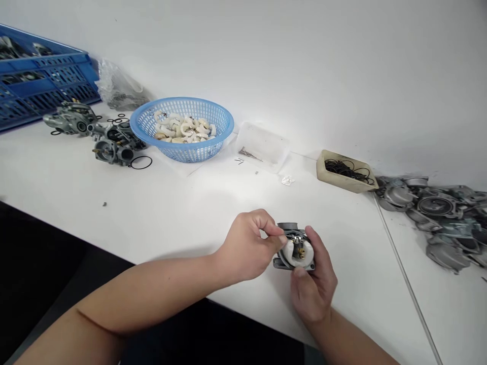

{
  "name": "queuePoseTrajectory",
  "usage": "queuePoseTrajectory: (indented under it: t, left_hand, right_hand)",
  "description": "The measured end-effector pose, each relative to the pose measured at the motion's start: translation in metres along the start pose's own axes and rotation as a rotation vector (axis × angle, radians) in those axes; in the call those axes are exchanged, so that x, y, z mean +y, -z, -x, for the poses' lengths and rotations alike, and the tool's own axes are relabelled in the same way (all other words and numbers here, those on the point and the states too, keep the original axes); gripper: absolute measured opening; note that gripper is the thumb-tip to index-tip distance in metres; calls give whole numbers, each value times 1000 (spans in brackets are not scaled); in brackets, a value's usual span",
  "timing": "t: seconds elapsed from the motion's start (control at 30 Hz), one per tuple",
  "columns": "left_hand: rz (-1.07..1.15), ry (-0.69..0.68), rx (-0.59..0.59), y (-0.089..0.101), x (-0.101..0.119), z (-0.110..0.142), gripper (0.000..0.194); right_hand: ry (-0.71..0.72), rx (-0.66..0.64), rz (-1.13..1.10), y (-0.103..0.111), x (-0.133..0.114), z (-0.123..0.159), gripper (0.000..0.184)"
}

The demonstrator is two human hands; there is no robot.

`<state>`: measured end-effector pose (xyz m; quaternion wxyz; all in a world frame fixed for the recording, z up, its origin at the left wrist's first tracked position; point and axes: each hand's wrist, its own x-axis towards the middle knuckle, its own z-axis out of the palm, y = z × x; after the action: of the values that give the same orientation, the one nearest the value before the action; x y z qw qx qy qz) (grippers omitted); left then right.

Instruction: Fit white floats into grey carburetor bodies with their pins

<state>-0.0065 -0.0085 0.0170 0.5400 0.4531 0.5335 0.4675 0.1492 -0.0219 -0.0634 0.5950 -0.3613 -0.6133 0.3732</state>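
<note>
The left grip (247, 248) is nearly closed, its thumb and forefinger pinched together at the top of a small metal carburetor (294, 248). Whatever they pinch there is too small to make out. The right grip (314, 286) curls around the carburetor's lower side, with the thumb across the front, and cradles the unit just above the white surface (190, 213). A white float (291, 252) sits in the carburetor's open underside, a small brass fitting (301, 251) beside it, and both face up toward the person.

Further along the surface, straight ahead of the hands, a shallow clear plastic tray (262, 144) holds a few thin metal pins (249, 153), and a crumpled white scrap (287, 180) lies just in front of it. To its left, a round blue mesh basket (182, 101) is filled with curved white plastic parts (182, 129). Beyond the basket sit two partly assembled carburetors (114, 147) with loose black O-rings (140, 162) around them. A clear plastic bag (117, 86) slumps against the wall, next to a blue slatted crate (45, 81) of metal parts in the far corner. To the right, a beige tray (344, 172) holds a tangle of black O-rings, and a heap of grey die-cast housings (433, 213) lies just past it.
</note>
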Motion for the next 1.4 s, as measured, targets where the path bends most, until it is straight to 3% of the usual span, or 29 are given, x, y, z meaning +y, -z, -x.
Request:
queuePoseTrajectory:
  t: [0.13,0.4,0.47,0.6,0.83,1.0,1.17,1.4]
  left_hand:
    - [125,66,-46,-1,-2,-1,16]
    - [254,135,-313,18,-4,-18,20]
    - [154,53,-306,20,-3,-18,15]
    - [-76,-204,-178,17,-4,-11,3]
    - [-129,-306,-218,17,-9,-5,11]
    - [-91,-278,-251,20,-9,-6,14]
    - [26,-212,-277,24,-12,-10,0]
    - [146,-105,-381,27,-13,-16,23]
  right_hand:
    - [57,-15,30,0,-1,-1,55]
    - [72,-89,15,4,-3,0,58]
    - [65,-90,37,5,-3,1,58]
    - [5,-78,24,5,-2,0,57]
    - [18,-46,32,4,-1,1,56]
    - [3,-63,30,7,-1,1,57]
    - [18,-99,6,8,-2,0,56]
    - [-1,-111,-50,8,-3,-2,52]
